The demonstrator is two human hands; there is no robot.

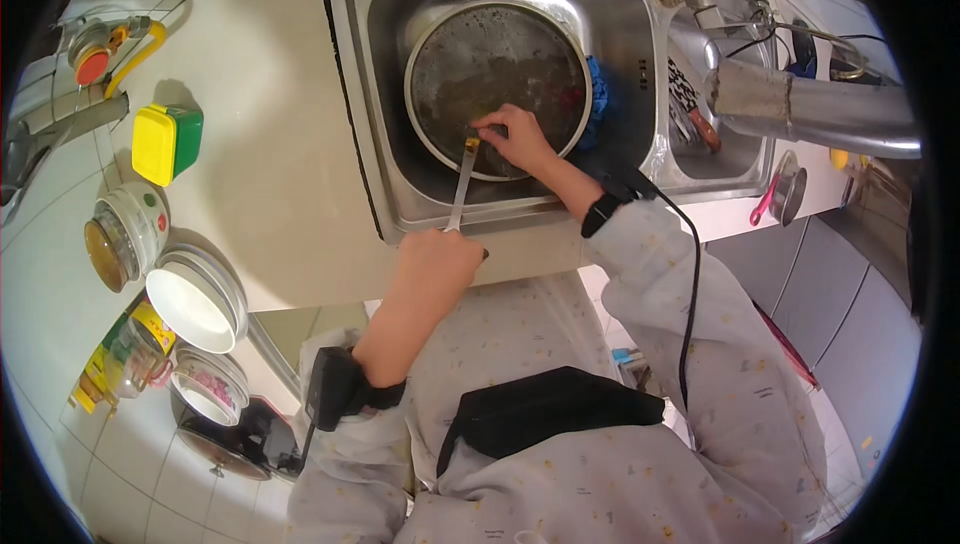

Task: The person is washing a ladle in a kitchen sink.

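A large round pan [499, 56] with a pale rim lies in the stainless steel sink basin, its dark surface wet or stained. My left hand [441, 259] grips the handle of a long flat utensil [463, 184], possibly a knife, at the sink's front edge. Yellowish-brown matter sits on the utensil's far end, above the near part of the pan. Close to that end, my right hand [514, 139] is over the pan with thumb and forefinger brought together; whether they pinch something small is unclear. A blue cloth or scrubber [596, 105] shows beside the pan's right rim.
Right of the pan, the faucet [810, 112] reaches over a smaller basin holding an orange-handled utensil [705, 131]. A pink-handled strainer [787, 187] rests near the sink's right corner. On the left counter are a yellow-and-green container [156, 145], stacked bowls [131, 232] and white plates [191, 300].
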